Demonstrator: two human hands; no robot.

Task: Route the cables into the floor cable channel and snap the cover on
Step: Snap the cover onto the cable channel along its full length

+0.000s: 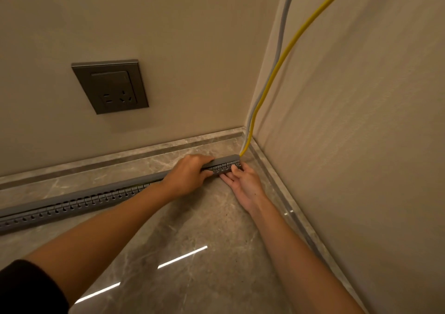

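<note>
Both hands (190,176) (243,183) press the slotted grey plastic channel (79,201) onto glossy marble floor (192,241).

grey slotted channel (79,199): flat on floor | yellow cable (284,58), grey cable (280,39): enter corner end

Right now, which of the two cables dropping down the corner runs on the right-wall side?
The yellow cable; the grey cable hangs just left of it, towards the socket wall.

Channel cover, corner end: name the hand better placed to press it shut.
Probably left: the left hand already lies on the cover; the right hand only fingers the slotted side.
</note>
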